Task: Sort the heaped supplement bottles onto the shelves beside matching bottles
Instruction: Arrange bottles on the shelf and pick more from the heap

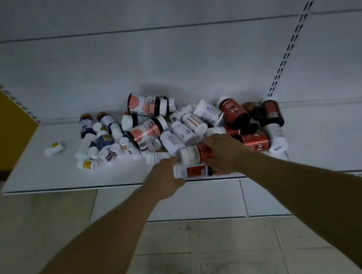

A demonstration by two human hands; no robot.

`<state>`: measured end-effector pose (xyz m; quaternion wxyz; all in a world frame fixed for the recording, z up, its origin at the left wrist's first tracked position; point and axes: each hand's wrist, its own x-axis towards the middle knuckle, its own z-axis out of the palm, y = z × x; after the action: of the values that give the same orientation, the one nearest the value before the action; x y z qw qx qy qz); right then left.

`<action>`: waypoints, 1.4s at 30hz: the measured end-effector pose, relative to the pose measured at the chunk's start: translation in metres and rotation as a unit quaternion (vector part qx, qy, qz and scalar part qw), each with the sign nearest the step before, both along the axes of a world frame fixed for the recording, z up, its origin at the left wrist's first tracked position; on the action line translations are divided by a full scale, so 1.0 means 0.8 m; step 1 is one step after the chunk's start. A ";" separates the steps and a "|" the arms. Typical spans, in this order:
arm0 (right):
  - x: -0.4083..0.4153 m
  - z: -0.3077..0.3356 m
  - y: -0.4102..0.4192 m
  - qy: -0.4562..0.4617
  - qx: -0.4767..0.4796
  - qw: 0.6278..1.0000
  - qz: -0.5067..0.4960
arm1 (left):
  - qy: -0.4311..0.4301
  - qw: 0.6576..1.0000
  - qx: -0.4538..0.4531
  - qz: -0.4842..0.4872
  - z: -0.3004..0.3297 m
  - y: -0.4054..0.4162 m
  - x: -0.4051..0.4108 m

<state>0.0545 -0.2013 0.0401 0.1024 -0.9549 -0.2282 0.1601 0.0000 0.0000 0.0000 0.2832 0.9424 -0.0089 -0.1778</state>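
The picking step is under way: at the shelf (40,180) front edge, beside the heap (174,128), a white-and-red bottle (190,171) is grasped by the left hand (165,179) while another red-labelled bottle (195,153) is covered by the right hand (222,151), its grip unclear, and lifting toward matching bottles seems needed next

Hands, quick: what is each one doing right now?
Left hand: grips the lower white-and-red bottle at the shelf edge.
Right hand: rests on the upper white-and-red bottle; whether it grips cannot be told.

Bottle heap (174,128) crowds mid-shelf; shelf (38,173) left of it seemingly open.
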 end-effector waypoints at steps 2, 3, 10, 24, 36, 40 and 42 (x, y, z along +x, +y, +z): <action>0.007 -0.008 0.001 -0.023 -0.011 0.999 0.025 | -0.024 1.000 -0.006 -0.002 -0.019 0.002 0.006; 0.009 -0.013 0.000 -0.037 -0.017 0.999 0.032 | -0.030 1.000 -0.005 0.000 -0.031 0.003 0.007; 0.017 -0.024 -0.001 -0.044 -0.022 0.999 0.022 | -0.096 0.994 0.038 0.042 -0.058 0.003 0.014; 0.008 -0.026 -0.004 -0.034 0.001 0.999 0.002 | -0.042 0.992 -0.053 0.107 -0.038 0.038 0.008; -0.010 -0.011 0.011 0.005 0.105 0.992 -0.067 | -0.014 0.907 -0.301 0.294 0.002 0.043 0.012; -0.021 -0.003 0.018 0.006 0.146 0.985 -0.093 | -0.006 0.892 -0.326 0.313 0.020 0.045 0.012; -0.026 0.004 0.021 0.035 0.192 0.972 -0.134 | -0.005 0.880 -0.338 0.332 0.033 0.048 0.007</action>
<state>0.0340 -0.1841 0.0432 0.3119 -0.9332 -0.1208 0.1317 0.0054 0.0381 0.0264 0.6274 0.7376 0.2436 -0.0544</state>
